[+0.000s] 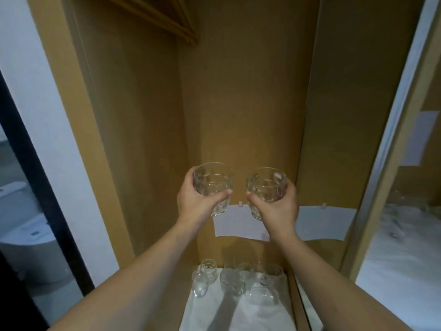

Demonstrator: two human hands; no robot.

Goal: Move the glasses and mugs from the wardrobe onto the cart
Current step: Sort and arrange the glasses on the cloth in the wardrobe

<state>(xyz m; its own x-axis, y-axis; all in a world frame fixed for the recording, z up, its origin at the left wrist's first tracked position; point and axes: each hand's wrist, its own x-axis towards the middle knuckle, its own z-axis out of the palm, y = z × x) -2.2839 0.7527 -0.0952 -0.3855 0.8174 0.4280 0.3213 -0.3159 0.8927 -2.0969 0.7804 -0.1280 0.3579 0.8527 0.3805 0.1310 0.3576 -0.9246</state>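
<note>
My left hand (193,201) grips a clear faceted glass (212,182) from below and the side, held up inside the wooden wardrobe (148,115). Beside it, my right hand (279,206) grips a second clear faceted glass (266,185) at the same height. The two glasses are a little apart and tilt their mouths toward me. Far below them, several more clear glasses and mugs (236,279) stand on a white cloth (238,314) on the wardrobe floor. The cart is not in view.
White paper sheets (238,225) are taped to the wardrobe's back wall. A shelf edge (167,20) juts out at the top. A mirrored sliding door (405,187) stands at the right. A dark door frame (35,175) and a bathroom lie at the left.
</note>
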